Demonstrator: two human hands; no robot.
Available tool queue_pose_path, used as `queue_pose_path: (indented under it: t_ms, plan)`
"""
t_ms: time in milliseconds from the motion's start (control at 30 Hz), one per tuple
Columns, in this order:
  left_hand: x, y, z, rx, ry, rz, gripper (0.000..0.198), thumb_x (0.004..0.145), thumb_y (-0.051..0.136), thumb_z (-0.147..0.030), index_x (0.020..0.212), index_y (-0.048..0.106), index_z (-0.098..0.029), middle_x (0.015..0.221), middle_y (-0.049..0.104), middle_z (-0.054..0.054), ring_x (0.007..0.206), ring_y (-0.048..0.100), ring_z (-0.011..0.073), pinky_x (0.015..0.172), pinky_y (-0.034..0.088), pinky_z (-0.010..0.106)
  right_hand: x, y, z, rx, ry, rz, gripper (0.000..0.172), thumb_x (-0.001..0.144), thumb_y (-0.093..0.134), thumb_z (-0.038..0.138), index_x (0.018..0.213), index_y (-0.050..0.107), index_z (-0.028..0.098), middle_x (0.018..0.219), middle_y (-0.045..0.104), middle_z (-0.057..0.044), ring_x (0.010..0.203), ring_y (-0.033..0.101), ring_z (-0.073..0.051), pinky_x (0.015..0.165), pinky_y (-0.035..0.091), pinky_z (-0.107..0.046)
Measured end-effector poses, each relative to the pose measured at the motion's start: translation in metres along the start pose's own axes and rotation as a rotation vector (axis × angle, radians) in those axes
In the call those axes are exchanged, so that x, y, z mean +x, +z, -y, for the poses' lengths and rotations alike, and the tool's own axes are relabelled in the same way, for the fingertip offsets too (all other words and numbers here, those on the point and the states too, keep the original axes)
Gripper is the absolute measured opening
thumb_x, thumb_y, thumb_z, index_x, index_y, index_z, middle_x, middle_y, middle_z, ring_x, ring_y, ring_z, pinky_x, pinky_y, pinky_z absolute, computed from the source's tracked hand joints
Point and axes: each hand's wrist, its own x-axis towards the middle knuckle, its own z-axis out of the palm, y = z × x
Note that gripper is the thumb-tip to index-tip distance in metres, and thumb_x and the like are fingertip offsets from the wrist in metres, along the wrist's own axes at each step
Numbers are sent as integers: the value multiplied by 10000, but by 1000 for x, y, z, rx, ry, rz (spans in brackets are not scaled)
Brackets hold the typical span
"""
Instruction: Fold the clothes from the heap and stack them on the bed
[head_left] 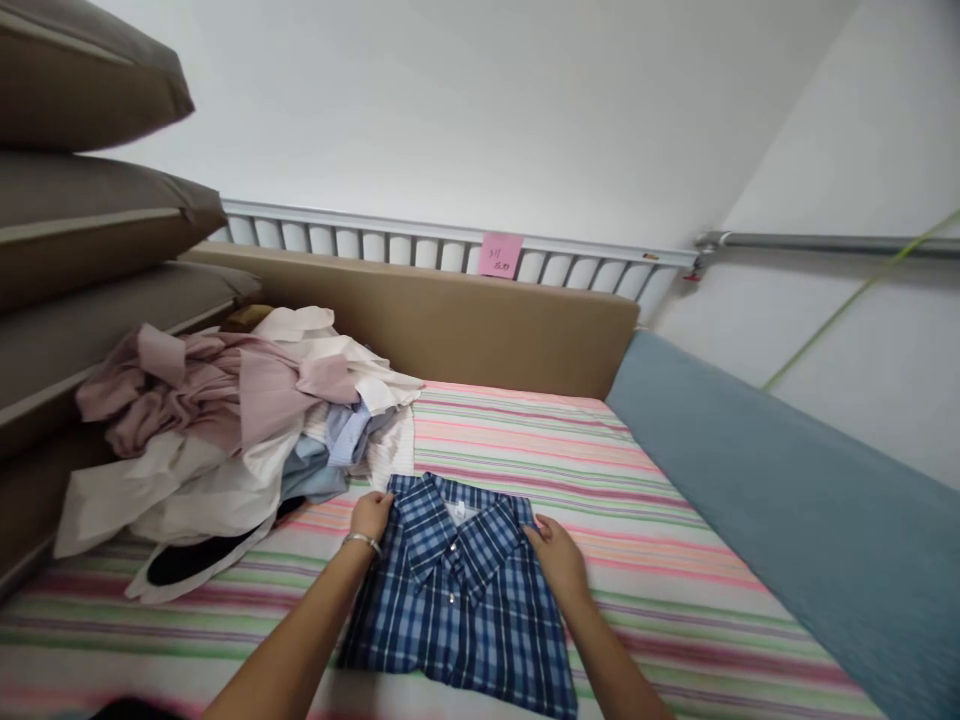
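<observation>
A blue plaid shirt (480, 600) lies front up on the striped sheet, folded into a neat block with its collar pointing away from me. White buttons run down from its open neck, where a small label shows. At the shirt's upper left corner, my left hand (371, 517), with a bracelet on the wrist, has its fingers closed on the edge. Across from it, my right hand (559, 560) holds the upper right edge between thumb and fingers. The lower end of the shirt reaches toward the bottom of the view.
To the left lies a heap of rumpled clothes (225, 400), pink, white and light blue. Stacked brown cushions (97, 210) rise beside it. A brown padded board (487, 330) stands at the back before a radiator (375, 245); a blue-grey panel (780, 510) borders the striped sheet (525, 430).
</observation>
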Motion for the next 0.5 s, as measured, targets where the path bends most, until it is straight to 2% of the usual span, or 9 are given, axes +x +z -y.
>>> queue_pose_path:
  t_ms: [67, 133, 267, 367, 433, 500]
  plan:
    - [-6, 2, -1, -1, 26, -57, 271, 864, 419, -303, 743, 628, -180, 781, 701, 49, 745, 625, 145, 631, 381, 197, 6, 3, 3, -31, -47, 13, 262, 750, 473, 378, 814, 651, 196, 825, 678, -68, 792, 612, -211, 725, 446, -312]
    - [-13, 6, 0, 15, 31, -103, 281, 896, 366, -310, 850, 618, -194, 837, 699, 42, 769, 622, 136, 638, 378, 196, 5, 7, 4, -58, -77, 4, 266, 784, 419, 368, 752, 627, 206, 817, 657, -70, 793, 584, -216, 741, 417, -329]
    - [-20, 14, 2, 80, -6, -101, 246, 880, 403, -332, 855, 613, -207, 802, 695, 76, 746, 630, 189, 589, 359, 245, -1, 17, -1, -92, -67, -5, 258, 791, 409, 354, 751, 616, 205, 827, 635, -89, 864, 553, -243, 817, 377, -370]
    - [-17, 13, 3, 95, -14, -75, 233, 862, 434, -364, 853, 609, -211, 826, 697, 84, 782, 636, 217, 606, 378, 264, 0, 18, -8, -62, -13, -2, 302, 790, 415, 376, 887, 625, 182, 941, 638, -113, 956, 549, -243, 880, 367, -364]
    - [-15, 9, 6, 85, -21, -75, 242, 856, 446, -369, 943, 592, -197, 933, 691, 95, 868, 632, 213, 672, 406, 264, 5, 14, -14, -15, 57, 3, 412, 799, 390, 408, 1026, 595, 130, 1030, 630, -151, 990, 560, -241, 891, 381, -354]
    - [-12, 4, 11, 73, -44, -65, 303, 845, 468, -373, 1039, 560, -158, 1021, 674, 122, 942, 621, 208, 741, 418, 259, 9, 9, -19, 42, 133, 32, 483, 792, 391, 443, 1069, 583, 96, 1059, 633, -172, 994, 578, -247, 881, 402, -353]
